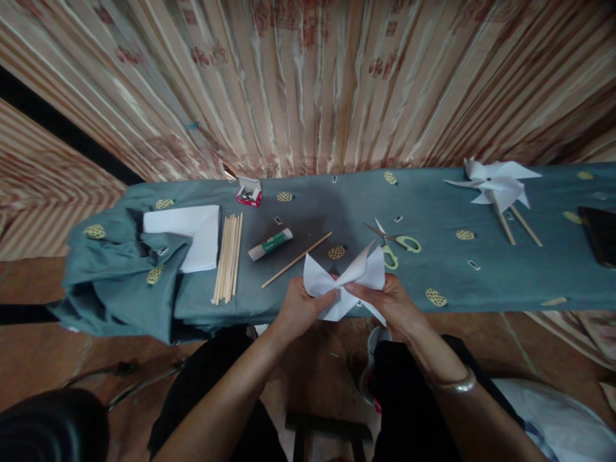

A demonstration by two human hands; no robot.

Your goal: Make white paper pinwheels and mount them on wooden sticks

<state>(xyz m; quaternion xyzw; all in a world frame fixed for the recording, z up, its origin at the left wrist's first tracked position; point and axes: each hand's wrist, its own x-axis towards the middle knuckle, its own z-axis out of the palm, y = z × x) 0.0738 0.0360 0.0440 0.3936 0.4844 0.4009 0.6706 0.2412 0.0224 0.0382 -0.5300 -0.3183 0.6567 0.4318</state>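
Between my two hands is a white paper pinwheel [344, 285], its corners folded in toward the middle. My left hand [304, 303] grips its left side, the thumb pressed near the centre. On the other side my right hand [387, 300] pinches the paper, thumb also close to the centre. The fingers behind the paper are hidden. Just beyond lie open scissors [394, 240] with light green handles, a single wooden stick [296, 260] and a glue stick [270, 244] with a green label.
A bundle of wooden sticks [228, 260] lies left, beside white paper sheets [205, 240] partly under bunched cloth. Behind is a small open red box [249, 192] of metal pieces. Finished-looking paper pinwheels on sticks [500, 183] and a dark phone-like object [599, 234] lie right on the green cloth [423, 199].
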